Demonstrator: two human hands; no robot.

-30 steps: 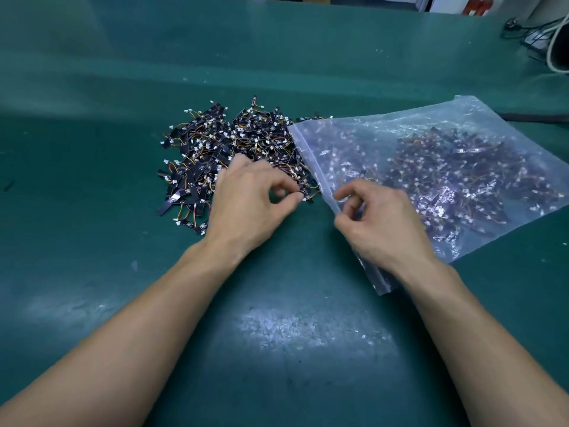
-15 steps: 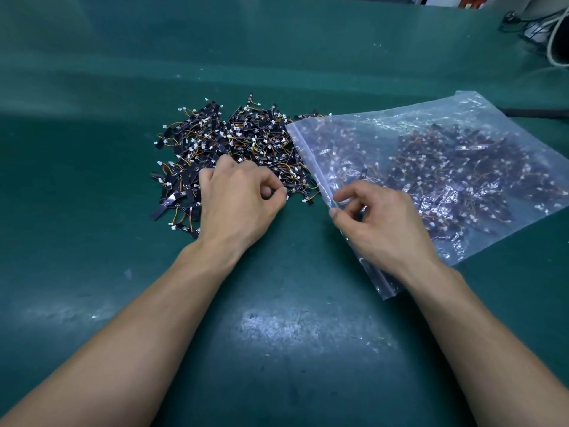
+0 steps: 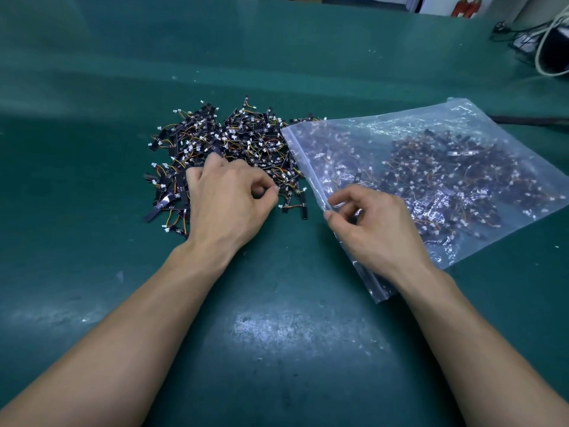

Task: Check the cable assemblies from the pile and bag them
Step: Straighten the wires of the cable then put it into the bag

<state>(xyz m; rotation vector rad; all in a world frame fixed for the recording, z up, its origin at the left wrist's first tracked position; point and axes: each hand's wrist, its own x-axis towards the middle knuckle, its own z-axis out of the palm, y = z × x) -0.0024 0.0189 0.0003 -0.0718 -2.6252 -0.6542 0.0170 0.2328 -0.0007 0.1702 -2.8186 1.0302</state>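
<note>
Green bench mat, mid-frame: left hand pinches at the cable-assembly pile; right hand pinches the part-filled zip bag mouth, right. Next, likely: lift one, inspect, slip inside.

The green table lies bare in front of the forearms, to the left, and behind the pile. The bag fills the right side, its mouth edge touching the pile at the far end. A narrow bare wedge opens between the left hand and the right hand. Coiled cords crowd the far right corner.
</note>
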